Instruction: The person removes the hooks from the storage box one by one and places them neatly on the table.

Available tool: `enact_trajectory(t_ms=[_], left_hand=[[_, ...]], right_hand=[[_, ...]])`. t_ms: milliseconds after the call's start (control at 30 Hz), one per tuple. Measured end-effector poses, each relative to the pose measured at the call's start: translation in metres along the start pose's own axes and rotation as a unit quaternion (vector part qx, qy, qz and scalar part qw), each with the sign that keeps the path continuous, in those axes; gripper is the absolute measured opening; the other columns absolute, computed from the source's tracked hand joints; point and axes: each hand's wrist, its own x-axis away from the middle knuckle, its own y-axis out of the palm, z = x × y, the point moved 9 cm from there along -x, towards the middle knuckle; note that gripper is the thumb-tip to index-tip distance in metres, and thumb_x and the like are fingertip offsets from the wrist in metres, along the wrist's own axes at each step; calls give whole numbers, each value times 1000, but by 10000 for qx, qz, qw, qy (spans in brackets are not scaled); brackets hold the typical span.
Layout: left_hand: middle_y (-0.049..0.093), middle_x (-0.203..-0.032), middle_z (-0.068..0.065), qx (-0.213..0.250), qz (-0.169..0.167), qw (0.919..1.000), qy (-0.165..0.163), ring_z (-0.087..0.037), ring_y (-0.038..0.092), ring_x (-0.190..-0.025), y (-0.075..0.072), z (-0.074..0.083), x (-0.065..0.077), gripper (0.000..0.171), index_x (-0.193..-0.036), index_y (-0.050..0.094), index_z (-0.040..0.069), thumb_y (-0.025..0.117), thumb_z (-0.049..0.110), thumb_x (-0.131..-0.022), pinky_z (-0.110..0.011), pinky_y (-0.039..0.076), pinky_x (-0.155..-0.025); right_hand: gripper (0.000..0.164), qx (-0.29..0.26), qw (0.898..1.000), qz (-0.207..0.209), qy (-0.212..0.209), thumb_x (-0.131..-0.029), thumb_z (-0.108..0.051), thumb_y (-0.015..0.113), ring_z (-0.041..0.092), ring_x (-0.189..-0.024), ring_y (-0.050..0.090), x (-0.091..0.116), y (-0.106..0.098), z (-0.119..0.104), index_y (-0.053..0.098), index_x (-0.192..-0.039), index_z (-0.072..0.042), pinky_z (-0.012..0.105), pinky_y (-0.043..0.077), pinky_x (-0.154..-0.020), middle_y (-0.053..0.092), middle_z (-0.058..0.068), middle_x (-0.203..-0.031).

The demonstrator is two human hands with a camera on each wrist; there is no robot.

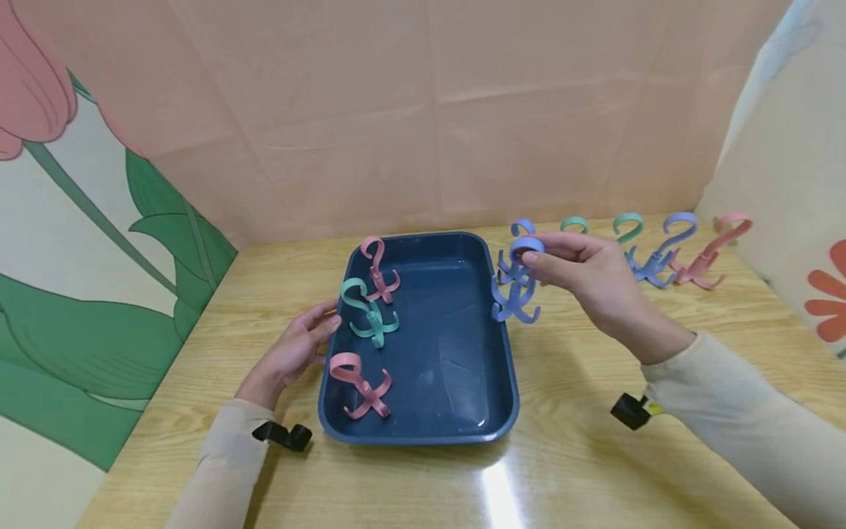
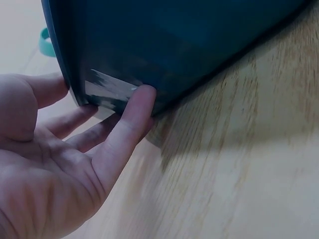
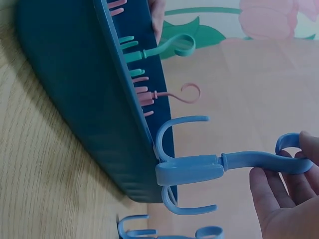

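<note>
My right hand (image 1: 598,283) pinches the curved top of a blue four-pronged hook (image 1: 514,297). That hook hangs upright, prongs down, over the right rim of a dark blue tray (image 1: 443,345). In the right wrist view, the fingers hold the same blue hook (image 3: 192,169) by its bent end, beside the tray wall (image 3: 75,89). At the tray's left side, my left hand (image 1: 300,345) holds the edge; the left wrist view shows its thumb at the rim and fingers against the outer wall. Inside stand a pink hook (image 1: 377,272), a green hook (image 1: 372,319) and another pink hook (image 1: 363,389).
Behind the held hook, a second blue hook (image 1: 522,229) stands on the table. Further right are two green hooks, one (image 1: 628,224) plainer in view, a blue hook (image 1: 661,253) and a pink hook (image 1: 710,253). A pinkish sheet (image 1: 436,110) hangs behind the wooden table (image 1: 568,455).
</note>
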Motion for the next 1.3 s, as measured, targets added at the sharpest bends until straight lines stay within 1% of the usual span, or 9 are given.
enact_trajectory(t_ms=[200, 400, 600, 867, 1100, 1300], left_hand=[[43, -153, -17, 12, -15, 10000, 13, -38, 48, -134, 0, 0, 0, 58, -158, 31, 16, 49, 37, -107, -48, 55, -86], [42, -153, -17, 34, -15, 10000, 25, -38, 48, -134, 0, 1, 1, 58, -158, 31, 16, 49, 36, -107, -48, 55, -86], [42, -153, -17, 45, 0, 10000, 1, -38, 48, -134, 0, 1, 0, 58, -158, 31, 16, 50, 36, -107, -49, 55, -86], [41, -153, -17, 57, -11, 10000, -16, -38, 48, -134, 0, 0, -1, 58, -158, 30, 16, 49, 36, -107, -50, 55, -87], [42, -153, -17, 63, 3, 10000, 3, -38, 50, -132, -1, 0, -1, 59, -158, 30, 16, 50, 36, -107, -49, 55, -86], [42, -153, -17, 99, -21, 9999, 22, -37, 51, -131, 0, 0, -1, 58, -158, 32, 16, 50, 35, -107, -49, 56, -85]], right_hand=[[24, -335, 9994, -45, 9, -93, 5, 68, 15, -96, 72, 4, -11, 2, 73, -116, 2, 29, 54, -88, 76, 6, -103], [25, -398, 9992, -8, 4, -93, 6, 67, 14, -98, 71, 7, -22, 7, 72, -117, 4, 31, 54, -87, 75, 6, -107], [23, -437, 9990, 5, 97, -94, 6, 66, 14, -97, 72, 7, -29, 21, 72, -116, 3, 31, 54, -88, 76, 7, -104], [23, -745, 9967, -39, 320, -93, 6, 66, 14, -95, 72, 7, -33, 42, 73, -115, 3, 32, 54, -87, 76, 7, -102], [22, -833, 9948, -18, 585, -93, 3, 67, 13, -96, 72, 2, -34, 58, 74, -113, -3, 31, 52, -89, 75, 5, -103], [20, -755, 9949, 50, 667, -92, 1, 70, 13, -95, 72, -2, -34, 67, 75, -111, -3, 31, 53, -89, 75, 4, -103]])
